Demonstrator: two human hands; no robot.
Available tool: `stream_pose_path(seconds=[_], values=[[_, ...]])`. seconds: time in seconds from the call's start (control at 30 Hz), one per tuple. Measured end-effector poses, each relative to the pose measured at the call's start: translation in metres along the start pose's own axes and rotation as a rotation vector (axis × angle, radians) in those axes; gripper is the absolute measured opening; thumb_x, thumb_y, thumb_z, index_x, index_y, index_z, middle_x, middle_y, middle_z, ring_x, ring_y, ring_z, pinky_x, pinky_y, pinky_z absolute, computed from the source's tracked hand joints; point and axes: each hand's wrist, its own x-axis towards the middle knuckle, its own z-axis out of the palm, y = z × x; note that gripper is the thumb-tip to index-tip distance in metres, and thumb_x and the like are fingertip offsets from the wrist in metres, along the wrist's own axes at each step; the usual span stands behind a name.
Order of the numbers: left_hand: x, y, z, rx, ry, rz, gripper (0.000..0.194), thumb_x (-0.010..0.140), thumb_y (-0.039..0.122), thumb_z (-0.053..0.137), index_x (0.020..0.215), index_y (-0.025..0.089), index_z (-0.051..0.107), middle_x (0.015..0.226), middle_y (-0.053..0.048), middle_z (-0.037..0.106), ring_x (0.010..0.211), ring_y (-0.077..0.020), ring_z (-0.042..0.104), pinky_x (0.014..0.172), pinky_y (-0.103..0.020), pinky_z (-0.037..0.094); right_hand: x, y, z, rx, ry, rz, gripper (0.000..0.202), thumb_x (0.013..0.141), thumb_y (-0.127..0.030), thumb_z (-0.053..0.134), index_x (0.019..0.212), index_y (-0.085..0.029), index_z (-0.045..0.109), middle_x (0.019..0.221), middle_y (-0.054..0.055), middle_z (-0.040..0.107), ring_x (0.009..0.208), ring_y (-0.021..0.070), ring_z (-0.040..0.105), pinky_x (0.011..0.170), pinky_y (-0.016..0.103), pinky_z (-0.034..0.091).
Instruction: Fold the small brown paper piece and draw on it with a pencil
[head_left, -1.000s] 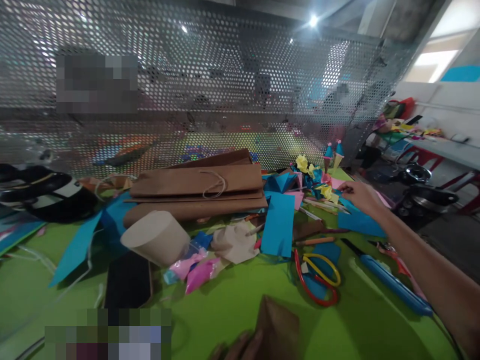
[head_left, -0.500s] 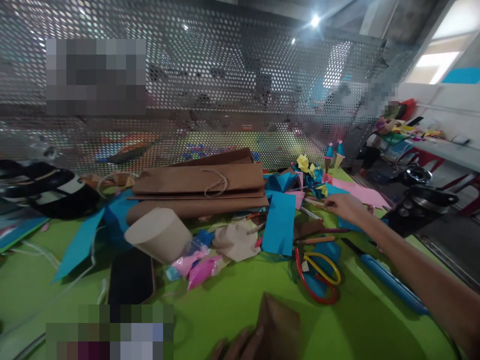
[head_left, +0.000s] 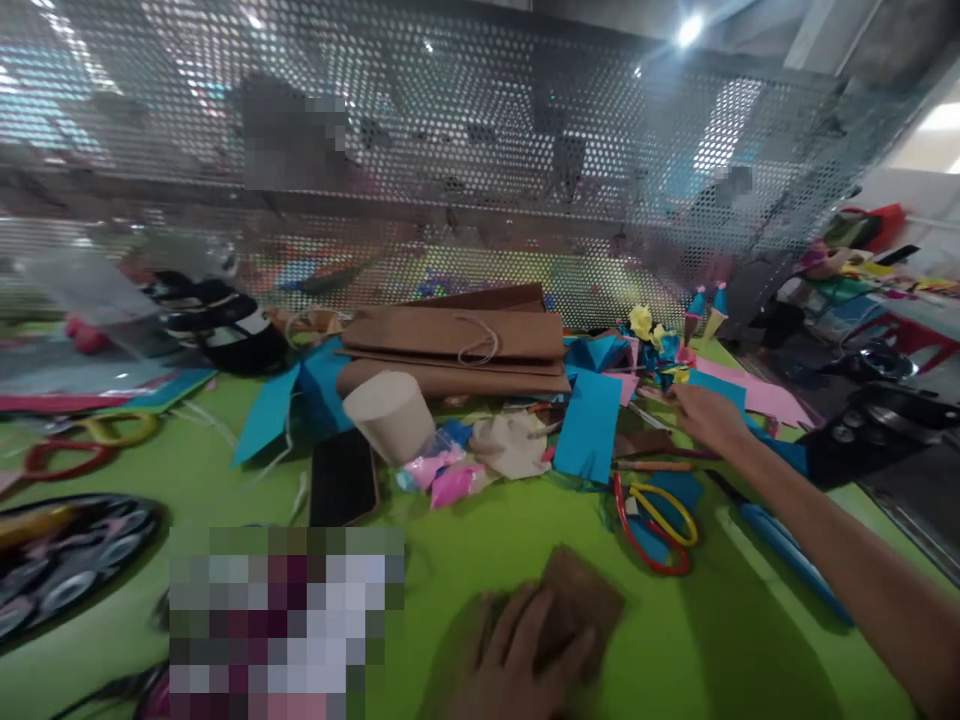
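My left hand [head_left: 517, 645] lies over a folded piece of brown paper [head_left: 589, 590] low on the green table, fingers across it and thumb at its right side; motion blurs both. My right hand [head_left: 709, 415] reaches to the heap at the right, its fingertips closed together beside a thin pale stick [head_left: 651, 396]. Whether they grip the stick cannot be made out. Near that hand lie a blue paper strip [head_left: 589, 425], crumpled yellow paper [head_left: 640, 322] and pink paper [head_left: 772, 395]. Scissors with red and yellow handles [head_left: 656, 525] and a blue cutter knife [head_left: 795, 560] lie below my right forearm.
Folded brown paper [head_left: 450, 335] with string stands by the perforated metal screen [head_left: 480, 220]. In front are a white roll [head_left: 390, 415], a phone [head_left: 345, 480] and pink plastic-wrapped bits [head_left: 456, 484]. More scissors [head_left: 71, 457] lie left. Small paper cones [head_left: 718, 308] stand far right.
The view has swung left, showing more of the table's left side. My left hand has come further into view, with the brown paper turned and lower. My right hand stays at the heap.
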Motion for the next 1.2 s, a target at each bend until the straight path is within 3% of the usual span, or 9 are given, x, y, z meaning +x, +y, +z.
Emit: stream_pose_path(seconds=[0.17, 0.27, 0.3, 0.4, 0.5, 0.57, 0.7, 0.87, 1.2], values=[[0.014, 0.003, -0.038, -0.251, -0.325, -0.178, 0.058, 0.092, 0.043, 0.076, 0.147, 0.05, 0.057, 0.157, -0.006, 0.056, 0.144, -0.0333, 0.05, 0.12, -0.067, 0.035, -0.033, -0.015, -0.039, 0.047, 0.145, -0.002, 0.042, 0.103, -0.022, 0.053, 0.143, -0.024, 0.062, 0.119, 0.016, 0.073, 0.113, 0.0307, 0.067, 0.094, 0.041, 0.049], [0.018, 0.005, -0.054, -0.335, -0.369, -0.242, 0.044, 0.102, 0.045, 0.063, 0.146, 0.045, 0.059, 0.167, -0.001, 0.046, 0.153, -0.0314, 0.039, 0.125, -0.069, 0.026, -0.068, -0.029, -0.057, 0.193, 0.227, -0.037, 0.03, 0.101, -0.028, 0.051, 0.125, -0.025, 0.07, 0.122, 0.014, 0.071, 0.116, 0.0299, 0.064, 0.098, 0.043, 0.046], [0.018, 0.005, -0.056, -0.352, -0.366, -0.244, 0.042, 0.103, 0.046, 0.061, 0.145, 0.042, 0.061, 0.166, -0.002, 0.047, 0.155, -0.0311, 0.037, 0.127, -0.068, 0.025, -0.081, -0.037, -0.06, 0.426, 0.258, -0.03, 0.026, 0.097, -0.031, 0.057, 0.119, -0.027, 0.071, 0.119, 0.013, 0.071, 0.111, 0.0292, 0.066, 0.096, 0.043, 0.047], [0.019, 0.006, -0.057, -0.383, -0.368, -0.228, 0.034, 0.105, 0.045, 0.058, 0.136, 0.033, 0.066, 0.165, -0.005, 0.049, 0.156, -0.0289, 0.036, 0.13, -0.061, 0.025, -0.123, -0.068, -0.059, 1.098, 0.111, 0.075, 0.034, 0.084, -0.034, 0.071, 0.118, -0.034, 0.067, 0.11, 0.012, 0.069, 0.098, 0.028, 0.067, 0.081, 0.042, 0.051], [0.021, 0.012, -0.051, -0.378, -0.345, -0.231, 0.029, 0.107, 0.042, 0.053, 0.125, 0.025, 0.068, 0.166, -0.008, 0.047, 0.157, -0.0284, 0.035, 0.131, -0.055, 0.025, -0.156, -0.107, -0.042, 1.326, -0.018, 0.117, 0.044, 0.067, -0.043, 0.091, 0.099, -0.035, 0.062, 0.087, 0.003, 0.062, 0.076, 0.0234, 0.06, 0.065, 0.036, 0.05], [0.023, 0.016, -0.046, -0.371, -0.331, -0.241, 0.032, 0.108, 0.044, 0.05, 0.125, 0.023, 0.067, 0.163, -0.01, 0.049, 0.155, -0.0297, 0.038, 0.13, -0.055, 0.026, -0.167, -0.13, -0.026, 1.417, -0.144, 0.045, 0.038, 0.078, -0.056, 0.084, 0.097, -0.033, 0.061, 0.083, 0.002, 0.063, 0.072, 0.0219, 0.059, 0.062, 0.034, 0.049], [0.027, 0.023, -0.039, -0.368, -0.307, -0.258, 0.048, 0.107, 0.057, 0.045, 0.149, 0.035, 0.055, 0.159, -0.009, 0.051, 0.149, -0.0313, 0.042, 0.126, -0.061, 0.03, -0.168, -0.153, 0.002, 1.399, -0.277, 0.039, 0.043, 0.101, -0.065, 0.047, 0.095, -0.028, 0.068, 0.077, 0.003, 0.065, 0.07, 0.022, 0.059, 0.064, 0.035, 0.05], [0.028, 0.025, -0.04, -0.34, -0.332, -0.27, 0.048, 0.106, 0.057, 0.049, 0.149, 0.038, 0.057, 0.156, -0.009, 0.051, 0.148, -0.032, 0.042, 0.124, -0.063, 0.031, -0.159, -0.158, 0.022, 1.291, -0.227, 0.075, 0.036, 0.096, -0.059, 0.06, 0.093, -0.025, 0.071, 0.081, 0.003, 0.067, 0.07, 0.0196, 0.059, 0.06, 0.03, 0.048], [0.03, 0.021, -0.044, -0.421, -0.379, -0.282, 0.046, 0.106, 0.057, 0.049, 0.146, 0.035, 0.057, 0.168, -0.012, 0.04, 0.154, -0.0337, 0.037, 0.123, -0.065, 0.032, -0.16, -0.162, 0.022, 1.168, -0.158, 0.064, 0.039, 0.096, -0.065, 0.059, 0.089, -0.028, 0.068, 0.072, 0.001, 0.066, 0.059, 0.0168, 0.061, 0.055, 0.029, 0.05]])
